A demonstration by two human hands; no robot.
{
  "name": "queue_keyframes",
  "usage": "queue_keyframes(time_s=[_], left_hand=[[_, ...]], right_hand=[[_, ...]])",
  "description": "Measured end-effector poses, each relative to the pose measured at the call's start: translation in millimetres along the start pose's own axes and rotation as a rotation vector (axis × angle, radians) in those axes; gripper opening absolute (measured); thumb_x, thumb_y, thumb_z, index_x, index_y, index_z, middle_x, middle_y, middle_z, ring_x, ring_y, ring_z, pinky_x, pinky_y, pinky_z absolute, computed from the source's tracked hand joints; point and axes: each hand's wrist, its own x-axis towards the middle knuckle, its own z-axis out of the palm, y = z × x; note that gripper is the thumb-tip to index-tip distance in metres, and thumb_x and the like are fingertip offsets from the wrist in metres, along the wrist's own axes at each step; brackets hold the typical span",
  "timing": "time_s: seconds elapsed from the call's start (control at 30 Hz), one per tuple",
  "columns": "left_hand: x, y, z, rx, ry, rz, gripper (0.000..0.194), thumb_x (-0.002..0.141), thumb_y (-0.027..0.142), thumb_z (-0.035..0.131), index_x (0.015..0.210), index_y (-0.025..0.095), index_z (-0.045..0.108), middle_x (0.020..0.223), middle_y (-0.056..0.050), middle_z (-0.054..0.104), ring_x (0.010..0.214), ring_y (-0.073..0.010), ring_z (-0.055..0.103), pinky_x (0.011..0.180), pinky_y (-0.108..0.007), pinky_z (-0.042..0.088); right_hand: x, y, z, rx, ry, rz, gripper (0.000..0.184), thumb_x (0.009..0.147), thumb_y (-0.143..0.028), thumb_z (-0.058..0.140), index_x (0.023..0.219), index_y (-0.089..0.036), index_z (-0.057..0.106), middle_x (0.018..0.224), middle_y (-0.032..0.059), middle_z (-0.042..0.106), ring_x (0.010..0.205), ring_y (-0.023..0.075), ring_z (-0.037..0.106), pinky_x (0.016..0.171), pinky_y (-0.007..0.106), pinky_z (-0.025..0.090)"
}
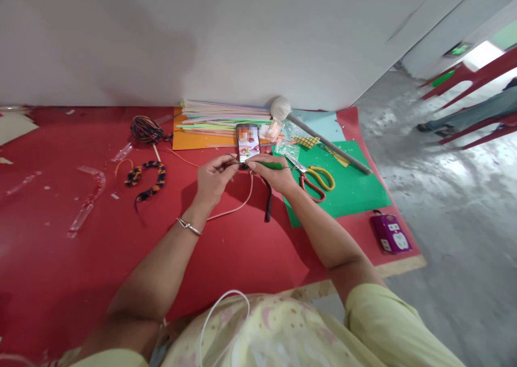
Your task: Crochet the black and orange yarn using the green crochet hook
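Note:
My left hand (214,177) is closed in a pinch, its fingertips meeting the tip of a thin tool; what else lies between them is too small to make out. In my right hand (277,174) is a green-handled crochet hook (271,165), its thin end pointing left toward the left fingertips. Just beyond both hands a phone (248,140) stands with its screen lit. Off to the left lie a curled strip of dark and orange yarn work (152,181) and a ball of multicoloured yarn (146,130). Scissors (317,181) with red and yellow handles rest right of my right hand.
Pastel sticks (226,111) lie on an orange sheet (183,138) by the wall. A grey rod with a white ball end (280,109) crosses a green sheet (351,192). A purple packet (391,233) sits near the right edge of the red tabletop (238,254). Clear plastic strips (91,200) lie left.

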Motion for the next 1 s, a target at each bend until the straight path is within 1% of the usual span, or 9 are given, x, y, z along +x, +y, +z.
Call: queue_keyframes(time_s=[0.07,0.13,0.2,0.27,0.43,0.53,0.77,0.87,1.0], left_hand=[[0.1,0.3,0.0,-0.011,-0.009,-0.013,0.028,0.073,0.033,0.087,0.097,0.019,0.084,0.088,-0.005,0.079,0.069,-0.0134,0.068,0.053,-0.021,0.051],[0.5,0.2,-0.2,-0.006,-0.016,-0.009,0.028,0.073,0.034,0.088,0.097,0.019,0.084,0.084,-0.005,0.078,0.066,-0.0125,0.066,0.053,-0.022,0.050],[1.0,-0.3,-0.6,0.009,-0.022,0.003,0.027,0.073,0.033,0.088,0.096,0.019,0.085,0.078,-0.003,0.077,0.061,-0.0111,0.062,0.052,-0.022,0.049],[1.1,-0.9,-0.9,0.022,-0.018,0.009,0.024,0.073,0.030,0.087,0.095,0.019,0.085,0.075,-0.002,0.075,0.059,-0.0109,0.061,0.053,-0.022,0.049],[0.4,-2.1,-1.2,0.026,0.003,-0.008,0.021,0.073,0.027,0.085,0.093,0.020,0.085,0.078,-0.003,0.077,0.064,-0.0127,0.065,0.056,-0.023,0.049],[0.8,-2.7,-1.6,0.030,-0.001,-0.012,0.023,0.073,0.027,0.083,0.094,0.019,0.084,0.081,-0.003,0.077,0.066,-0.0132,0.065,0.057,-0.024,0.051],[4.1,-4.8,-3.2,0.048,0.013,0.008,0.025,0.070,0.026,0.083,0.095,0.019,0.084,0.081,-0.003,0.078,0.065,-0.0126,0.064,0.057,-0.023,0.052],[4.0,-4.9,-4.4,0.092,0.026,0.025,0.025,0.072,0.027,0.083,0.097,0.019,0.085,0.083,-0.004,0.078,0.066,-0.0132,0.065,0.059,-0.025,0.053],[3.2,-6.2,-6.4,0.164,0.026,0.055,0.024,0.075,0.026,0.081,0.099,0.020,0.085,0.085,-0.003,0.079,0.068,-0.0134,0.067,0.064,-0.025,0.055]], right_hand=[[0.0,0.4,-0.1,-0.006,-0.008,-0.011,0.028,0.082,-0.051,0.086,0.092,-0.024,0.086,0.095,0.0036,0.081,0.087,0.0181,0.072,0.082,0.033,0.061],[0.1,0.6,0.0,-0.008,-0.032,-0.031,0.027,0.084,-0.050,0.085,0.093,-0.024,0.086,0.095,0.0036,0.081,0.087,0.0178,0.073,0.084,0.033,0.061],[0.5,0.4,0.3,-0.028,-0.058,-0.058,0.026,0.085,-0.049,0.084,0.094,-0.024,0.086,0.094,0.0037,0.081,0.087,0.0176,0.073,0.086,0.033,0.061],[0.8,0.0,0.7,-0.065,-0.058,-0.089,0.026,0.087,-0.049,0.083,0.094,-0.024,0.086,0.094,0.0043,0.081,0.088,0.0181,0.074,0.087,0.033,0.061],[0.5,-0.2,1.4,-0.109,-0.048,-0.146,0.024,0.089,-0.046,0.080,0.095,-0.024,0.086,0.096,0.0053,0.083,0.090,0.0188,0.075,0.091,0.035,0.060],[0.1,0.0,1.0,-0.080,-0.055,-0.125,0.024,0.089,-0.046,0.081,0.095,-0.024,0.086,0.096,0.0051,0.082,0.090,0.0185,0.075,0.091,0.034,0.060],[0.3,-2.2,-3.3,0.006,-0.055,0.013,0.030,0.081,-0.052,0.087,0.091,-0.024,0.087,0.094,0.0042,0.082,0.081,0.0170,0.072,0.079,0.033,0.061],[0.5,-3.0,-4.2,-0.016,-0.059,0.009,0.031,0.080,-0.052,0.086,0.092,-0.024,0.087,0.095,0.0045,0.082,0.083,0.0178,0.072,0.080,0.033,0.062],[0.8,-3.3,-4.1,-0.061,-0.073,-0.034,0.030,0.083,-0.051,0.084,0.092,-0.023,0.086,0.093,0.0048,0.082,0.086,0.0188,0.074,0.084,0.034,0.061]])
